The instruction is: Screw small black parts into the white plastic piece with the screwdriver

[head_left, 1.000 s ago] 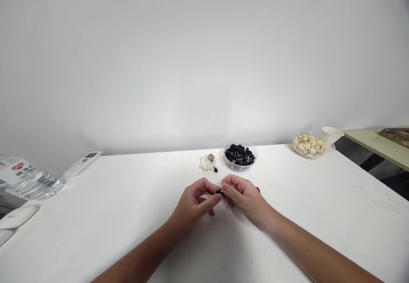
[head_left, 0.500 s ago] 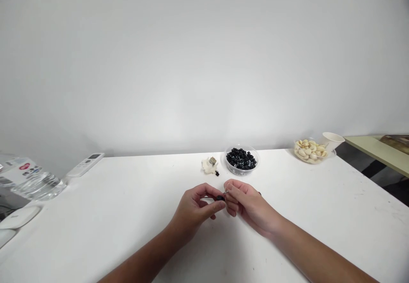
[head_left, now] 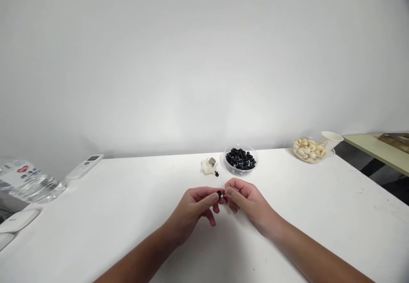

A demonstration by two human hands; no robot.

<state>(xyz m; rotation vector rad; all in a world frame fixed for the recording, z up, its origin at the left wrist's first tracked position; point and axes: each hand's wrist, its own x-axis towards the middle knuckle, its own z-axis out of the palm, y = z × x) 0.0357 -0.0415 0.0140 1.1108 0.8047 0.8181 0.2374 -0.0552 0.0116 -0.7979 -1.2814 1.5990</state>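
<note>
Hands (head_left: 190, 209) close together, small black piece (head_left: 219, 195) between them

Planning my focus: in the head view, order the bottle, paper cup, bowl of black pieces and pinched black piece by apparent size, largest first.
1. Bottle, partly cut off
2. Bowl
3. Paper cup
4. Black piece
</note>
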